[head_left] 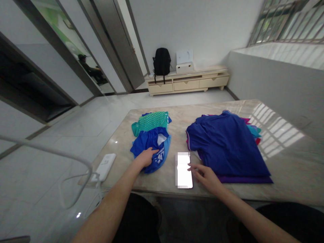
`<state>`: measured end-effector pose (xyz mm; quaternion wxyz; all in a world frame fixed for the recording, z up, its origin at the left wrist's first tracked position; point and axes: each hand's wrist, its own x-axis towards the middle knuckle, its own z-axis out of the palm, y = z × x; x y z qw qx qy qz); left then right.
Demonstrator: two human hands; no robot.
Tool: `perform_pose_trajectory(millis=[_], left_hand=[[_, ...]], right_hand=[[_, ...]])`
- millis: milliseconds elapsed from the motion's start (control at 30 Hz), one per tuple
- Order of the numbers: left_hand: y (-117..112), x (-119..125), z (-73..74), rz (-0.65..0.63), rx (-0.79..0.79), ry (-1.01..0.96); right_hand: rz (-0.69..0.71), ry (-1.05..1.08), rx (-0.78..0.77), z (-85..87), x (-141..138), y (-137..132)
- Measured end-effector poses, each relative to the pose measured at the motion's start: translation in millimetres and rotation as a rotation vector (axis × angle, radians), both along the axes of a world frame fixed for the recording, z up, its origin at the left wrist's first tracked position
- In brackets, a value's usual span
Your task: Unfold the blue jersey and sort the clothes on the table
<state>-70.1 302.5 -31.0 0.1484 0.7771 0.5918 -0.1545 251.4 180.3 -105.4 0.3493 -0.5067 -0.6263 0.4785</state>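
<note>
My left hand point(146, 158) rests on bright blue shorts point(141, 143) with white lettering and a light blue side. Its index finger is stretched out over the cloth, and it grips no fold that I can see. Behind the shorts lies a green patterned garment point(154, 120) with blue cloth beneath it. At the right edge of a lit phone point(184, 172), my right hand point(205, 175) has its fingers apart, the index fingertip at the screen. The phone lies flat and its screen is blurred out. Beside that hand is a stack topped by a dark blue shirt point(230, 143).
A white power strip point(105, 166) with cables sits at the left edge of the marble table point(162, 184). Beyond it, a low cabinet point(186, 84) carries a black backpack point(162, 61) and white boxes point(184, 60). A seated person point(91, 69) shows at far left.
</note>
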Motion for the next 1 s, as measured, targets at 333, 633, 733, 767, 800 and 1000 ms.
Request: perform_pose_trajectory(millis=[333, 633, 733, 767, 800, 1000], left_hand=[[-3.3, -1.8, 12.1, 0.065, -0.003, 0.089], [0.6, 4.8, -6.4, 0.137, -0.059, 0.232], [4.9, 4.3, -14.0, 0.145, -0.055, 0.256], [6.2, 3.7, -16.1, 0.146, -0.053, 0.26], [7.3, 3.0, -18.1, 0.146, -0.051, 0.264], [12.0, -0.5, -24.4, 0.144, -0.047, 0.267]], right_hand=[[0.057, -0.036, 0.023, -1.7, 1.2, -3.3], [0.02, -0.036, 0.009, -3.7, 1.4, -0.5], [0.014, -0.009, -0.002, -2.9, 0.9, -0.9], [0.013, 0.002, -0.011, -2.6, 0.6, -1.1], [0.017, 0.016, -0.024, -2.3, 0.1, -1.3], [0.03, 0.013, -0.047, -0.7, -2.1, -1.0]])
